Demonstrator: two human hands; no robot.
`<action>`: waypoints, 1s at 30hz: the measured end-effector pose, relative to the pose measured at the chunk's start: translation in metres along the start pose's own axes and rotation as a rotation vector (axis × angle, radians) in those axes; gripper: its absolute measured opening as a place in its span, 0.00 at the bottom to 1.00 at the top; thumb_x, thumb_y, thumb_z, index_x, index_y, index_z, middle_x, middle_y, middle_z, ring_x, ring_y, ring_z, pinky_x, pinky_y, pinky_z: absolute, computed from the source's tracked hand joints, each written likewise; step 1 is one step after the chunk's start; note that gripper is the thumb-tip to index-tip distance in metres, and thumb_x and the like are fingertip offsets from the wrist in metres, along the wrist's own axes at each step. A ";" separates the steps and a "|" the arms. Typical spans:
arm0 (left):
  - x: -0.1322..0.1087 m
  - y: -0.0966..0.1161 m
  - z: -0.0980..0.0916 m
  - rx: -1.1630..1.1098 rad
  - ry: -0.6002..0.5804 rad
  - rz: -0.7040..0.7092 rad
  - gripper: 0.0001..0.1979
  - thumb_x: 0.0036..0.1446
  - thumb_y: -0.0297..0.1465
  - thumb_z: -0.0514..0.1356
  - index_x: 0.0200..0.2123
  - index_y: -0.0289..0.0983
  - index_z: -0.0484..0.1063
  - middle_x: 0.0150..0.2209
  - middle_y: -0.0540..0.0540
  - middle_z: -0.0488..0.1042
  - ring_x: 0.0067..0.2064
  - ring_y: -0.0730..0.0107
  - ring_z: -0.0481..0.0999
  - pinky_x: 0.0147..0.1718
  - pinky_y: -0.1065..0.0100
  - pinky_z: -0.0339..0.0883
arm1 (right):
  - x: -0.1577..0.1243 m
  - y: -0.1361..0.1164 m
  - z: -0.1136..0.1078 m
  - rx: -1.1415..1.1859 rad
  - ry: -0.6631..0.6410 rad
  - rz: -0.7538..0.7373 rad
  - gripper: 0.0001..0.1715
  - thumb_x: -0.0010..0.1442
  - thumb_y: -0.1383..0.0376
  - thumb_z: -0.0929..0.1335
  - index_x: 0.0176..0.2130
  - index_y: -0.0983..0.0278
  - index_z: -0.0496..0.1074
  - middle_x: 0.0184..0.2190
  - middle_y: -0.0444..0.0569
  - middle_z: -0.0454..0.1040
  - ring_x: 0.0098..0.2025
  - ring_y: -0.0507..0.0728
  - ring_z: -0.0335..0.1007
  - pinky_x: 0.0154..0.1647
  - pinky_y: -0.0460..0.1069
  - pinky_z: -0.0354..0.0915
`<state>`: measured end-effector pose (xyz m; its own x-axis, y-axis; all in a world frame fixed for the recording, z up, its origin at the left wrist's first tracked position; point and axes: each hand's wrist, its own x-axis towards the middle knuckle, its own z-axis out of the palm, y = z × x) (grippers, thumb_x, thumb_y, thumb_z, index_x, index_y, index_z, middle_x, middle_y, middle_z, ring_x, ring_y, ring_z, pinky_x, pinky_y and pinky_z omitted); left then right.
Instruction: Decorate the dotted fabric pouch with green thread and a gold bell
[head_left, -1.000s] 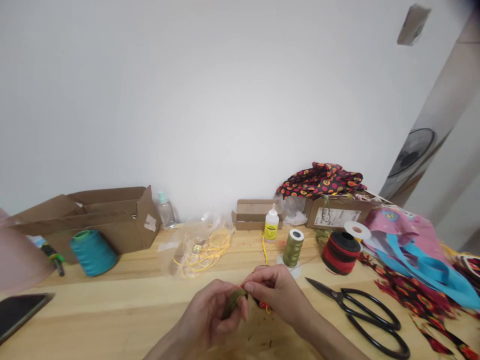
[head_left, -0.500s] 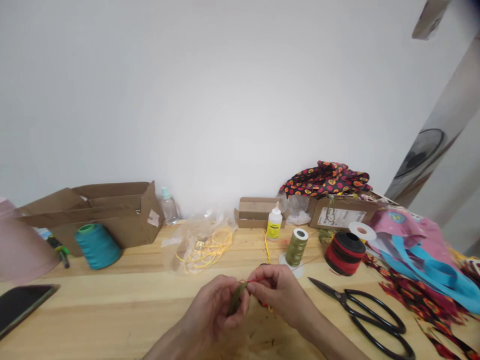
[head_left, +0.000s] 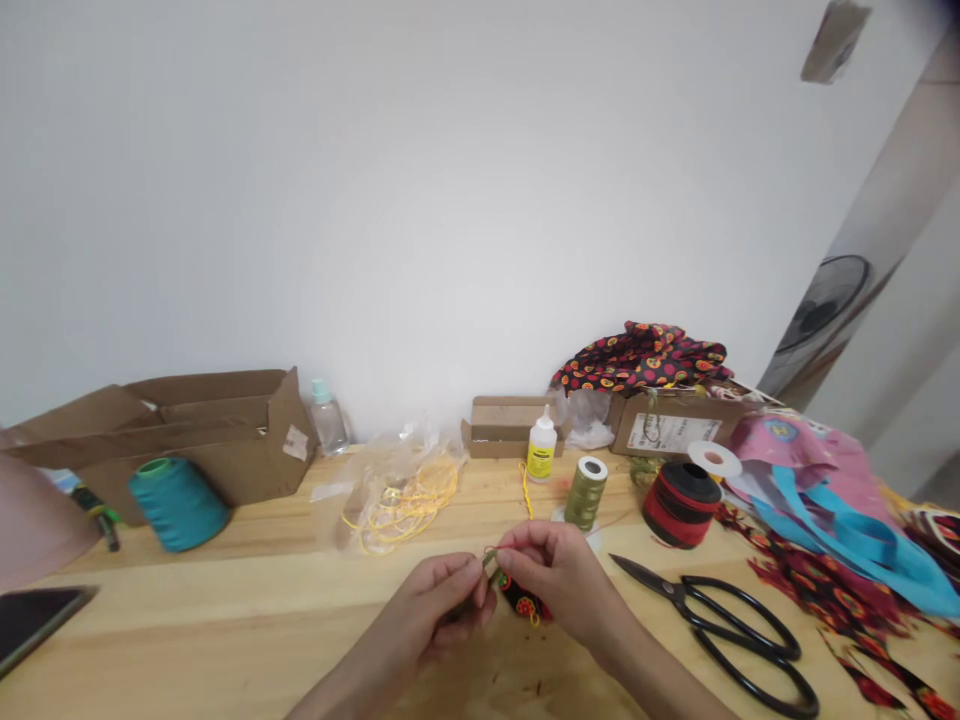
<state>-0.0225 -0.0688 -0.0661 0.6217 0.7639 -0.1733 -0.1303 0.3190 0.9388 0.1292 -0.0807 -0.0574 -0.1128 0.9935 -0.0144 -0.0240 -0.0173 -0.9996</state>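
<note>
A slim olive-green bundle of thread (head_left: 490,562) is held just above the pale wooden tabletop (head_left: 247,620), between the two hands; most of it is hidden in the left palm. Taking it as the dial's centre, with twelve toward the wall, the left hand (head_left: 442,602) lies at eight o'clock, thumb and fingers closed around the bundle. The right hand (head_left: 561,578) lies at three, its thumb and forefinger pinching a thin red strand (head_left: 492,549) at the bundle's tip; its other fingers are curled, partly out of sight.

Just beside the bundle at four o'clock, partly covered by the right hand, is a small black piece of fabric with red and orange flowers (head_left: 524,605). A twisted yellow cord (head_left: 527,490) runs at one o'clock, with a white plastic squeeze bottle with a yellow label (head_left: 541,458) beyond it. An olive-green thread spool (head_left: 585,500) stands upright at two.

Farther out, a red-and-black spool (head_left: 681,508) sits between two and three, and black-handled metal scissors (head_left: 679,596) lie between three and four. Loose yellow cord on clear plastic (head_left: 420,500) lies at ten, while a turquoise thread cone (head_left: 178,508) leans between nine and ten.
</note>
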 end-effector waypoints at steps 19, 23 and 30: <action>0.003 0.000 -0.005 -0.049 0.180 0.074 0.15 0.52 0.39 0.53 0.20 0.34 0.59 0.18 0.57 0.55 0.14 0.87 0.39 0.12 0.77 0.31 | -0.007 -0.009 0.000 -0.140 0.184 -0.198 0.15 0.49 0.58 0.66 0.26 0.67 0.74 0.23 0.48 0.71 0.26 0.52 0.64 0.27 0.46 0.60; 0.003 -0.001 -0.003 -0.036 0.168 0.037 0.15 0.53 0.39 0.52 0.21 0.34 0.60 0.16 0.58 0.54 0.14 0.86 0.40 0.12 0.77 0.31 | -0.009 -0.006 0.001 -0.273 0.176 -0.323 0.12 0.53 0.62 0.64 0.29 0.66 0.74 0.24 0.48 0.71 0.28 0.54 0.65 0.28 0.47 0.61; 0.002 0.001 0.003 -0.089 0.169 -0.018 0.15 0.49 0.40 0.56 0.21 0.34 0.61 0.17 0.57 0.56 0.14 0.87 0.41 0.12 0.77 0.30 | -0.013 -0.009 0.000 -0.394 0.202 -0.466 0.10 0.54 0.65 0.63 0.31 0.64 0.74 0.23 0.47 0.71 0.26 0.53 0.65 0.26 0.46 0.59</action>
<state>-0.0194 -0.0686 -0.0649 0.4871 0.8385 -0.2443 -0.1928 0.3761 0.9063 0.1310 -0.0935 -0.0487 0.0114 0.8893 0.4572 0.3454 0.4256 -0.8364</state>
